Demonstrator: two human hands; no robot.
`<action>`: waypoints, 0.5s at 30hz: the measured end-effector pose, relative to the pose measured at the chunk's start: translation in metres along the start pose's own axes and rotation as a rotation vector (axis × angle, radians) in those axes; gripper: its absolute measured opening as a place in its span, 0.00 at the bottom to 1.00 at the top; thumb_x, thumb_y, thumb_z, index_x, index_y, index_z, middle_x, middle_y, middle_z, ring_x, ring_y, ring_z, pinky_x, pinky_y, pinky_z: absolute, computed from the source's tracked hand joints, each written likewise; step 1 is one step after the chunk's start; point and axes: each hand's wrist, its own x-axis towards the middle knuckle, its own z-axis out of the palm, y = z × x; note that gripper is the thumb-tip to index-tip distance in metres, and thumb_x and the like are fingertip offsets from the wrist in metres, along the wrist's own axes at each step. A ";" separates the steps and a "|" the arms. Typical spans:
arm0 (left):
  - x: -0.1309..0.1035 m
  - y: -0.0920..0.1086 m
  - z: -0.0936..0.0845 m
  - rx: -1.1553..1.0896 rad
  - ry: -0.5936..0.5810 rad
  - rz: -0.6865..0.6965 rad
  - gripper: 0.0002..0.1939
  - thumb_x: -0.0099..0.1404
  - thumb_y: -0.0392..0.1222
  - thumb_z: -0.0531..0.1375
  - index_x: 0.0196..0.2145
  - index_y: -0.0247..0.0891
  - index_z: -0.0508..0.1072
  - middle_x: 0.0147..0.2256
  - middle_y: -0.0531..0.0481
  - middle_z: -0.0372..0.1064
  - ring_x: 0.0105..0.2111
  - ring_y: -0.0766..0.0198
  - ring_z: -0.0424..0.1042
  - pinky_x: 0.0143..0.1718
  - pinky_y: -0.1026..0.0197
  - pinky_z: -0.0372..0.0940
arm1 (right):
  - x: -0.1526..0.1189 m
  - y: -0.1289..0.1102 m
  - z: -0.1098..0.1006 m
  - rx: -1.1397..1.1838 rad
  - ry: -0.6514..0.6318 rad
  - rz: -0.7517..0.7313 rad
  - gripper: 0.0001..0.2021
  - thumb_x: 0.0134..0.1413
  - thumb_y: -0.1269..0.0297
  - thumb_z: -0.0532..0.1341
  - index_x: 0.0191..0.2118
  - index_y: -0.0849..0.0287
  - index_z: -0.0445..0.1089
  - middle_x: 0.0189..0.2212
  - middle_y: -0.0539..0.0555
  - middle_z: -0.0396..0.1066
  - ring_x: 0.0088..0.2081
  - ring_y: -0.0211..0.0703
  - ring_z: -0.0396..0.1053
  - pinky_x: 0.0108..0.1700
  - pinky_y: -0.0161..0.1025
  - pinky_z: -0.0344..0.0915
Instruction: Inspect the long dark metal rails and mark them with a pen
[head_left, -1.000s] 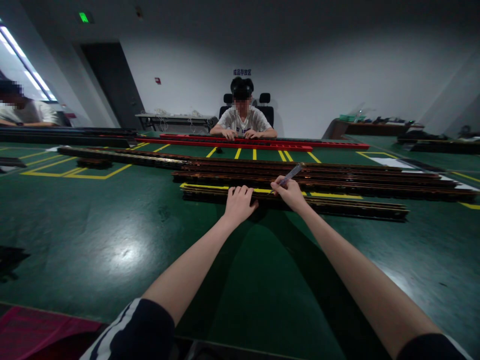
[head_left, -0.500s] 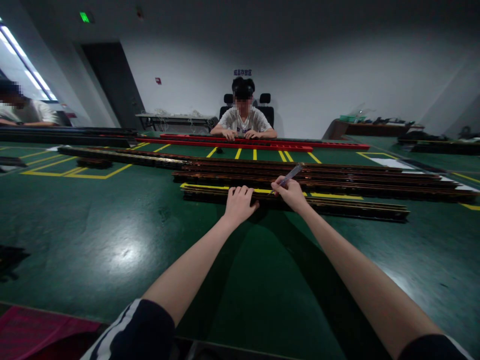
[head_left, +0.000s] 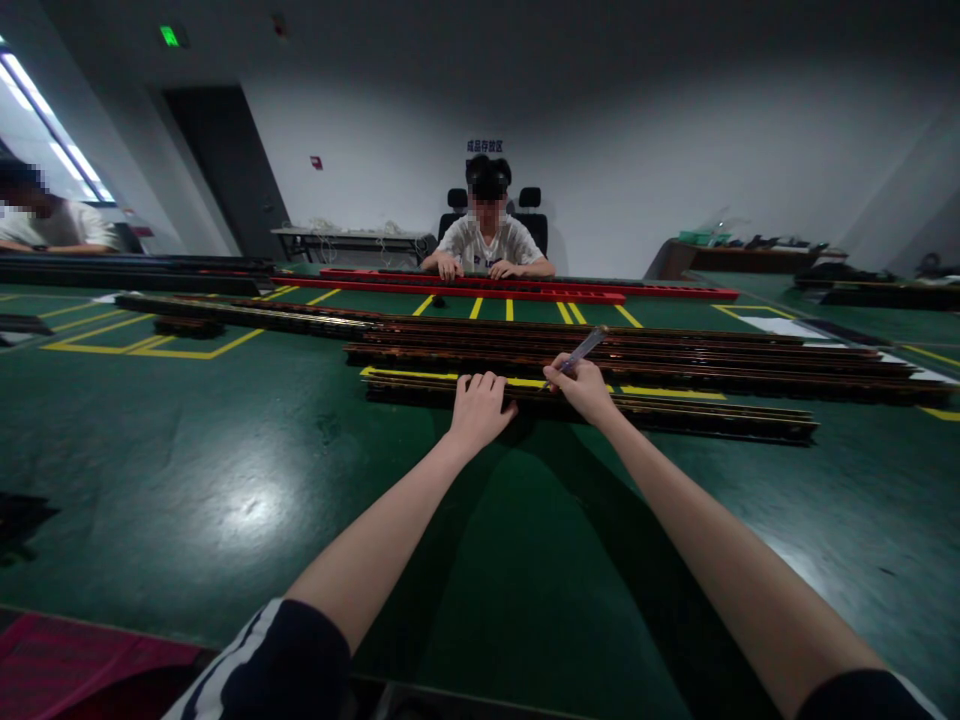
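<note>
A long dark slotted strip (head_left: 712, 415) lies crosswise on the green table in front of me. My left hand (head_left: 478, 408) is wrapped over this strip, fingers on its far side and thumb on the near side. Just to the right, my right hand (head_left: 581, 388) pinches a slim pen-like tool (head_left: 587, 344) with a clear handle. The tool slants, its tip pointing down and left at the strip's top; whether the tip touches cannot be made out. Behind the strip lie several similar dark strips (head_left: 675, 350) side by side.
Yellow tape lines (head_left: 172, 352) mark the green tabletop (head_left: 225, 450). Across the table a person (head_left: 491, 240) sits with both hands at long red strips (head_left: 540, 294). Another person (head_left: 60, 220) is at the far left. Dark strips (head_left: 135, 270) lie at the back left, and a dark object (head_left: 22, 520) near the left edge.
My hands and the tool stay almost in the same place. Across the table, one hand of the seated person has shifted slightly left.
</note>
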 end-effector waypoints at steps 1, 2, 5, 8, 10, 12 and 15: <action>0.000 0.000 0.000 -0.002 -0.003 -0.001 0.16 0.66 0.46 0.53 0.47 0.36 0.70 0.46 0.42 0.71 0.47 0.53 0.69 0.54 0.48 0.58 | 0.000 0.000 0.000 0.001 -0.002 0.000 0.09 0.48 0.58 0.58 0.23 0.56 0.64 0.16 0.50 0.67 0.23 0.43 0.68 0.33 0.39 0.63; 0.000 0.001 -0.001 0.000 -0.005 -0.004 0.16 0.66 0.46 0.53 0.47 0.35 0.70 0.46 0.42 0.71 0.47 0.53 0.69 0.54 0.48 0.58 | 0.000 0.001 0.000 0.001 -0.002 0.002 0.09 0.48 0.58 0.58 0.23 0.56 0.64 0.16 0.50 0.67 0.23 0.43 0.68 0.32 0.39 0.63; 0.001 0.002 -0.001 0.014 -0.010 -0.011 0.16 0.66 0.45 0.54 0.47 0.34 0.70 0.46 0.42 0.71 0.47 0.53 0.69 0.54 0.48 0.58 | 0.000 0.001 0.000 -0.003 0.000 -0.001 0.09 0.47 0.58 0.58 0.23 0.56 0.63 0.16 0.50 0.67 0.23 0.42 0.67 0.32 0.38 0.63; 0.001 0.002 -0.001 0.022 -0.008 -0.011 0.17 0.66 0.45 0.53 0.47 0.33 0.70 0.46 0.41 0.71 0.47 0.53 0.68 0.54 0.48 0.57 | 0.000 0.001 0.000 -0.015 -0.007 -0.005 0.09 0.48 0.59 0.58 0.23 0.56 0.64 0.17 0.50 0.68 0.23 0.42 0.67 0.32 0.38 0.63; 0.001 0.001 0.000 0.025 -0.007 -0.016 0.17 0.66 0.46 0.53 0.47 0.33 0.70 0.46 0.41 0.71 0.47 0.53 0.68 0.54 0.48 0.58 | 0.000 0.000 0.000 -0.024 -0.012 -0.012 0.09 0.48 0.58 0.58 0.23 0.56 0.64 0.17 0.50 0.68 0.23 0.42 0.68 0.32 0.38 0.63; 0.001 0.001 0.000 0.026 -0.007 -0.024 0.16 0.66 0.45 0.53 0.47 0.34 0.70 0.45 0.42 0.71 0.47 0.53 0.68 0.53 0.48 0.58 | 0.000 -0.001 0.000 -0.034 -0.013 -0.028 0.10 0.48 0.58 0.57 0.22 0.56 0.63 0.17 0.50 0.68 0.24 0.42 0.68 0.32 0.38 0.62; 0.000 0.001 0.000 0.024 -0.005 -0.029 0.15 0.66 0.44 0.52 0.46 0.34 0.70 0.45 0.42 0.71 0.47 0.53 0.68 0.53 0.48 0.57 | -0.001 -0.001 0.000 -0.046 -0.009 -0.032 0.10 0.48 0.59 0.57 0.22 0.56 0.63 0.17 0.50 0.67 0.23 0.42 0.67 0.32 0.38 0.62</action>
